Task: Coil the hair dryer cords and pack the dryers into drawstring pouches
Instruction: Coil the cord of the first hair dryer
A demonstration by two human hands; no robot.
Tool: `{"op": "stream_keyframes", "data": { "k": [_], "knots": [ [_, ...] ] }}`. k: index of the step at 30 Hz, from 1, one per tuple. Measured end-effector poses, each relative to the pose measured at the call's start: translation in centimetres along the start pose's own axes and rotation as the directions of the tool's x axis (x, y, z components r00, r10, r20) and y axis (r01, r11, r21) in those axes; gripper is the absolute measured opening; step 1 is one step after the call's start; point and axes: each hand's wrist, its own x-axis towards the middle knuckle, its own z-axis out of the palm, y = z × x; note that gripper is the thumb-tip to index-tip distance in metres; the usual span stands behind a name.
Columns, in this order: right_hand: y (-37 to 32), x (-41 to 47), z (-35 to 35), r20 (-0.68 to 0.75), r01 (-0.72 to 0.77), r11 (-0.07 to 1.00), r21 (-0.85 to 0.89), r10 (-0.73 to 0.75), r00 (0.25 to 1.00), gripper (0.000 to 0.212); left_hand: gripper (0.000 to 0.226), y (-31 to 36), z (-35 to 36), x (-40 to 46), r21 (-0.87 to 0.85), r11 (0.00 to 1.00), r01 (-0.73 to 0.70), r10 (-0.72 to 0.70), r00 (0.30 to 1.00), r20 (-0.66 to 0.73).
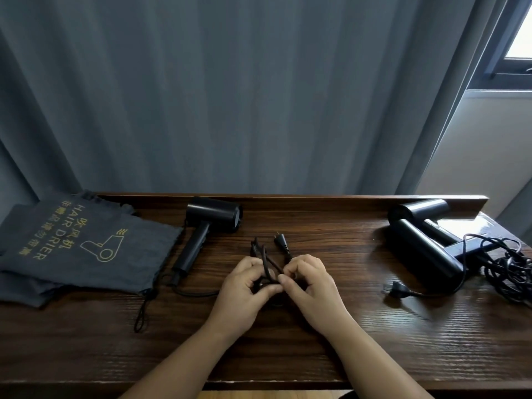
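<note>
Cord (266, 264) loops, right of the black hair dryer (207, 226), are gripped by the left hand (247, 286) and pinched by the right hand (309, 283).

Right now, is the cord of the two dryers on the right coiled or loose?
Loose. The cords lie in a tangled heap beside the two dryers, one plug trailing free.
</note>
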Motion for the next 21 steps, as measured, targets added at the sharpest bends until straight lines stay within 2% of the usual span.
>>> {"op": "stream_keyframes", "data": {
  "k": [2,5,7,10,13,16,21],
  "knots": [
    [0.0,0.0,0.0,-0.042,-0.028,0.999,0.019,0.029,0.999,0.024,0.019,-0.3,0.0,0.1,-0.024,1.0,0.02,-0.021,0.999,-0.049],
    [0.3,0.3,-0.2,-0.178,-0.152,0.987,0.045,0.158,0.971,0.024,0.016,-0.3,-0.4,0.4,-0.29,0.94,0.178,-0.226,0.964,-0.14],
    [0.3,0.5,-0.3,-0.21,-0.233,0.965,0.117,0.254,0.944,0.018,0.019,0.2,-1.1,0.7,-0.503,0.834,0.227,-0.348,0.924,-0.159],
    [0.3,0.4,-0.2,-0.208,-0.241,0.962,0.126,0.263,0.942,0.015,0.023,1.2,-1.9,1.0,-0.738,0.626,0.252,-0.459,0.884,-0.087],
    [-0.1,0.3,-0.1,-0.177,-0.259,0.953,0.155,0.284,0.942,0.017,0.026,1.1,-2.3,1.1,-0.812,0.519,0.267,-0.5,0.865,-0.035],
    [0.1,0.4,-0.3,-0.125,-0.274,0.942,0.196,0.301,0.945,0.016,0.029,1.2,-2.7,1.0,-0.874,0.382,0.3,-0.494,0.866,0.081],
    [0.3,0.6,0.1,-0.124,-0.305,0.941,0.149,0.324,0.938,0.024,0.027,1.7,-2.4,0.6,-0.867,0.268,0.42,-0.509,0.826,0.242]
  ]
}}
